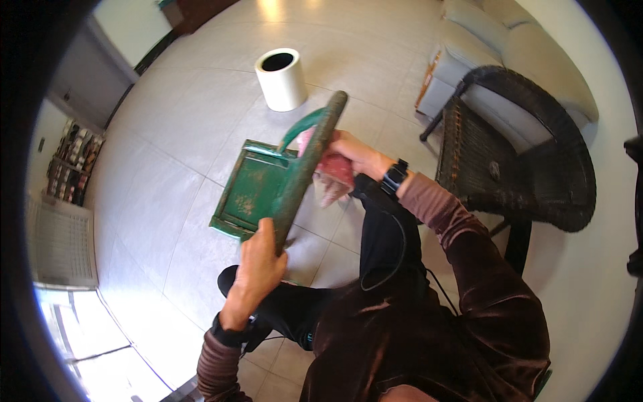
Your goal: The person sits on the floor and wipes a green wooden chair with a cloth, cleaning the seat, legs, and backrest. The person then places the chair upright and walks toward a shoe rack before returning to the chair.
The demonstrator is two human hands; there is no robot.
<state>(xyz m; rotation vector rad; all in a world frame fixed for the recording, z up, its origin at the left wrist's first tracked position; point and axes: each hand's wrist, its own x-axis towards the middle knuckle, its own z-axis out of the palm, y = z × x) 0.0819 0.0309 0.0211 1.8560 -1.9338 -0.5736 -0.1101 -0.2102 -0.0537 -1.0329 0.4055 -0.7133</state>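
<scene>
A small piece of green-painted wooden furniture (pixel 256 186), possibly a stool or little chair, is held tilted in front of my knees. Its paint is worn in patches on the framed panel. A long rounded bar (pixel 314 156) runs diagonally along its near side, and a curved green brace (pixel 303 125) joins that bar to the panel. My left hand (pixel 258 266) grips the bar's lower end. Around a reddish-pink cloth (pixel 335 173), the fingers of my right hand (pixel 354 153) are closed near the bar's upper half. Part of the cloth hangs down; some is hidden behind the bar.
A white cylindrical bin (pixel 286 90) stands on the tiled floor (pixel 171 125) beyond the furniture. To my right are a dark wicker armchair (pixel 482 166) and a grey sofa (pixel 547 65). A loaded rack (pixel 75 161) stands by the left wall. A thin cable (pixel 403 241) loops over my leg.
</scene>
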